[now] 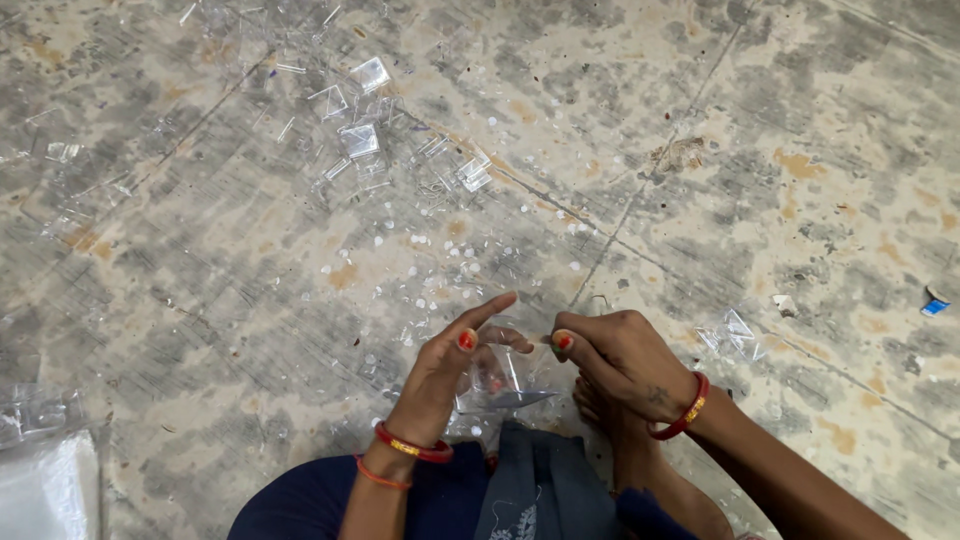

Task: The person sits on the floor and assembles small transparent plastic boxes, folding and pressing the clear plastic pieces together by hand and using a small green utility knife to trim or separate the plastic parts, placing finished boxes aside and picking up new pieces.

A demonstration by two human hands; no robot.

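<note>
presently:
- left hand (440,375): thumb and fingers closed on the left edge of a small clear plastic pouch (497,380), forefinger stretched out above it; red bangles at the wrist.
- right hand (620,360): fingertips pinched together on the pouch's upper right corner; red bangle at the wrist.
- small clear plastic pouch: held between both hands just above the person's lap and bare foot (610,415), near the bottom edge of the floor in view; whether it is filled or sealed cannot be told.
- one clear piece (735,335): lying on the floor (250,260) just right of the right hand.
- scatter of tiny white discs (420,275): spread over the floor ahead of the hands.
- heap of clear plastic pieces (365,140): well apart, towards the top edge, loose and unsorted.
- stack of clear sheets (40,470): at the bottom left corner.
- progress, as a judgement: one pouch in hand, one perhaps set aside, many loose pieces left; early to middling.
</note>
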